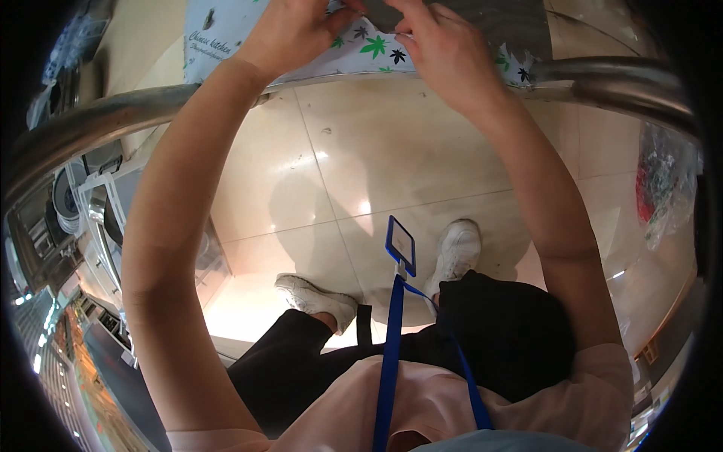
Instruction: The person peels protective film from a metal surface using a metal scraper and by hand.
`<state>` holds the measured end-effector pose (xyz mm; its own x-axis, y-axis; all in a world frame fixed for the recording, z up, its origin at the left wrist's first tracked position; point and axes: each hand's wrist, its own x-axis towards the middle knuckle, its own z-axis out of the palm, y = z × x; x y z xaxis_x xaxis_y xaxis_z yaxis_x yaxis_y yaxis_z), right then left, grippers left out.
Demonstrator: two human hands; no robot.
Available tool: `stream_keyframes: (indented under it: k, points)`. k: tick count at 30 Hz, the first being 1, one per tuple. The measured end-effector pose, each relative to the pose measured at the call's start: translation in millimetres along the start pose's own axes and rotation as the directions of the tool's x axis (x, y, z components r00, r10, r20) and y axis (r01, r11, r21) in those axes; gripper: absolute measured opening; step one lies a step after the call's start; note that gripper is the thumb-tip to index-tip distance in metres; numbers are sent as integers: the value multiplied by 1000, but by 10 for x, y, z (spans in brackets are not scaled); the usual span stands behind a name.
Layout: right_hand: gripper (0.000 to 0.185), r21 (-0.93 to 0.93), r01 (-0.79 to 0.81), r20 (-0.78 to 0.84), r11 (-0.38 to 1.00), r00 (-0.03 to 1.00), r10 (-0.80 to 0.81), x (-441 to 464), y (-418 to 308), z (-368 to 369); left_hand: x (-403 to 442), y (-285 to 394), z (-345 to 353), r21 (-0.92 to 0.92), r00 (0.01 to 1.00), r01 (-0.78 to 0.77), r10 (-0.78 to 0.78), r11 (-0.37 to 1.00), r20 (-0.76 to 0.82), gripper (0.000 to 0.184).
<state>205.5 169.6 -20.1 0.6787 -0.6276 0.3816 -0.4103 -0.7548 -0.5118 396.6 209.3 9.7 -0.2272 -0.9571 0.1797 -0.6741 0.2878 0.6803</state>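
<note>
A white sheet (385, 62) printed with green and black leaves and the words "Chinese kitchen" lies at the top of the view, beside a dark grey surface (516, 26). My left hand (297, 34) is closed, its fingertips pinching the sheet's edge where it meets the grey area. Close to its right, my right hand (449, 60) has bent fingers pressed together on the same edge. Part of the fingertips is cut off by the frame's top. The sheet's near edge runs along a metal rail.
The curved metal rail (617, 79) crosses in front of me. A badge (401, 245) on a blue lanyard hangs over the tiled floor (376, 169). Metal and kitchen goods crowd the left side, and a clear plastic bag (669, 184) with red contents is at the right.
</note>
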Motion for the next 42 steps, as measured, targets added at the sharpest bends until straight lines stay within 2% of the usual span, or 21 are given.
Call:
stream_keyframes:
  k: [2, 3, 6, 8, 10, 11, 14, 17, 20, 22, 26, 27, 32, 35, 36, 38, 42]
  points:
    - [32, -81, -4, 12, 997, 1000, 5, 4, -17, 52, 5, 6, 13, -32, 999, 44, -44, 998, 1, 38]
    - [33, -22, 7, 12, 1000, 1000, -7, -7, -7, 66, 14, 19, 24, -49, 998, 66, -66, 997, 2, 40]
    - [36, 141, 19, 1, 990, 1000, -19, -67, 43, 59, 53, 93, 35, 225, 962, -274, 268, 935, 59, 47]
    - [40, 240, -9, -9, 971, 1000, 12, -105, 52, 35, 49, 72, 132, 301, 947, -320, 302, 898, 108, 50]
    - [35, 217, -15, -17, 976, 1000, 19, -156, 107, 40, 38, 113, 146, 330, 938, -347, 322, 878, 131, 48]
    - [32, 204, -17, -20, 979, 1000, 22, -181, 134, 43, 26, 89, 134, 306, 951, -303, 263, 902, 164, 46]
    - [33, 238, 20, -9, 971, 1000, -18, -211, 176, 26, 26, 1, 98, 399, 945, -325, 280, 857, 169, 44]
    - [32, 264, 128, -53, 956, 992, -118, -249, 221, 14, 43, -50, 35, 557, 953, -290, 182, 778, 242, 39]
    - [30, 252, 128, -68, 959, 991, -114, -306, 241, -4, 40, 80, 18, 477, 974, -209, 139, 853, 178, 32]
    - [28, 278, 123, -98, 953, 990, -100, -336, 225, -14, -49, 84, 18, 361, 977, -198, 211, 911, 4, 29]
    - [28, 274, 167, -157, 947, 979, -127, -398, 236, -6, -266, 208, 274, 223, 935, -246, 292, 943, -201, 39]
    - [29, 260, 167, -168, 951, 978, -126, -410, 234, 0, -264, 229, 373, 232, 948, -238, 278, 943, -158, 35]
    - [34, 208, 182, -246, 961, 961, -128, -391, 210, -25, -140, 236, 707, 380, 963, -123, 203, 917, -179, 31]
    - [40, 93, 21, -256, 995, 967, 4, -385, 151, -131, -79, 323, 745, 426, 971, -18, 118, 904, -209, 29]
    - [42, 87, 1, -178, 996, 984, 15, -338, 145, -203, -52, 356, 738, 432, 969, 22, 87, 901, -230, 29]
    - [45, 74, -47, -24, 996, 999, 49, -271, 154, -315, -45, 322, 722, 272, 966, -5, 75, 962, -248, 31]
    - [46, 159, 42, -65, 986, 997, -32, -169, 295, -116, -54, 326, 715, 93, 968, 31, -7, 995, -250, 31]
